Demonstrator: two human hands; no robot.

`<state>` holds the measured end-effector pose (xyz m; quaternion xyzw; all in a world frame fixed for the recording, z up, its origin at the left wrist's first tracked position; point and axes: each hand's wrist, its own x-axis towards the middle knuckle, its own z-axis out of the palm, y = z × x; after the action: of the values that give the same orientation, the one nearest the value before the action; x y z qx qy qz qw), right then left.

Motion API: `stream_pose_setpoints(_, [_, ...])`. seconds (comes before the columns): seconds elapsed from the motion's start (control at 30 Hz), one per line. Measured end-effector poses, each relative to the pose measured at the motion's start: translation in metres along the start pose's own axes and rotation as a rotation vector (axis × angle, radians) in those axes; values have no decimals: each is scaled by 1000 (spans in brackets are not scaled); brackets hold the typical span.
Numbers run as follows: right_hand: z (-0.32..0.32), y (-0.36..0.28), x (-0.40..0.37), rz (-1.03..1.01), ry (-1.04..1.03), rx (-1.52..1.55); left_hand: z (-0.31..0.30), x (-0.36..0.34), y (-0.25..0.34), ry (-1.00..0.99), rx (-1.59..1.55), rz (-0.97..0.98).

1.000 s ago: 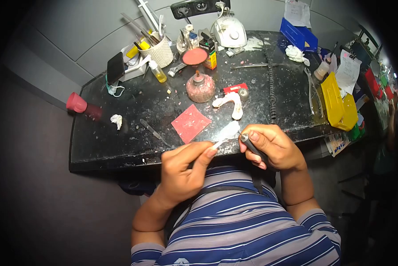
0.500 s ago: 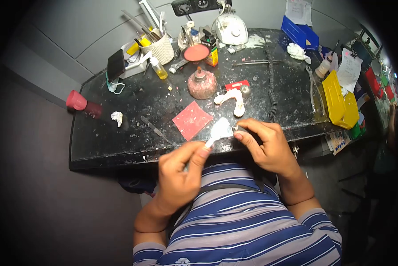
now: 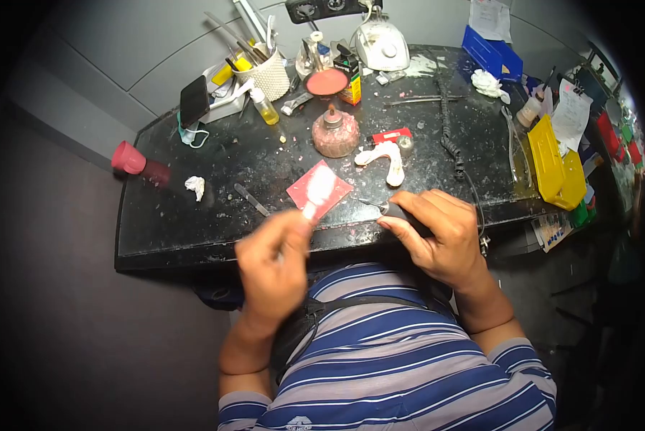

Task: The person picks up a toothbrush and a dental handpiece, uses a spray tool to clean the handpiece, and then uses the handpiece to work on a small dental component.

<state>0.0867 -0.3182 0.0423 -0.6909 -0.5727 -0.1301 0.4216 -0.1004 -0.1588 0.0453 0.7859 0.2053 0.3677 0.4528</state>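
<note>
My left hand (image 3: 273,258), blurred by motion, pinches the narrow handle of a white spoon-shaped piece (image 3: 321,185). Glare washes out its details. Behind that piece, a square pink wax sheet (image 3: 300,189) lies on the bench. In my right hand (image 3: 438,231) is a dark handpiece (image 3: 401,212), its thin metal bit (image 3: 367,202) pointing left. Bit and white piece are apart. Just beyond my right fingers rests a white horseshoe-shaped dental arch (image 3: 395,171).
A pink-spattered spirit lamp (image 3: 335,136) stands mid-bench near a red box (image 3: 392,136). Leftward lie a flat metal blade (image 3: 252,199) and crumpled tissue (image 3: 195,188). A coiled cord (image 3: 448,136) crosses the right side, beside a yellow bin (image 3: 552,161). A pink cup (image 3: 128,157) sits far left.
My left hand has moved left with the white piece, away from the bit and in front of the wax sheet. My right hand stays nearly in place with the handpiece.
</note>
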Motion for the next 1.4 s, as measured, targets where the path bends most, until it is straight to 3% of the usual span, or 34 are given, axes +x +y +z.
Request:
stream_pose_setpoints(0.03, [1,0,0,8,-6,-2,6,-7,8,-51,98,144])
stream_pose_setpoints(0.1, [3,2,2,-32,44,-9,18,-13,9,-115,115,187])
stream_pose_setpoints(0.17, [5,3,0,-45,59,-93,10,-1,-3,-151,88,-35])
stream_pose_setpoints(0.23, [10,6,1,-59,74,-59,8,-5,2,-137,136,65])
stream_pose_setpoints(0.37, [8,5,2,-22,96,-64,7,-14,12,-78,68,71])
stream_pose_setpoints(0.63, [17,15,0,-67,77,21,29,-19,4,-140,-32,67])
stream_pose_setpoints(0.7, [20,14,-3,21,102,131,33,-17,-1,-161,-51,77])
stream_pose_setpoints(0.8, [22,15,-4,30,117,140,30,-8,-13,-65,40,80])
stream_pose_setpoints(0.9, [24,17,-5,24,106,140,17,-4,-12,97,-199,-122])
stream_pose_setpoints(0.97, [24,15,-4,31,98,135,16,-6,-10,108,-200,-107])
stream_pose_setpoints(1.03, [25,14,-4,30,88,133,25,-10,-8,-65,94,168])
stream_pose_setpoints(1.37, [30,17,-1,-9,90,94,23,3,-16,-74,117,74])
stream_pose_setpoints(1.4, [31,17,-1,2,74,89,19,6,-22,6,134,96])
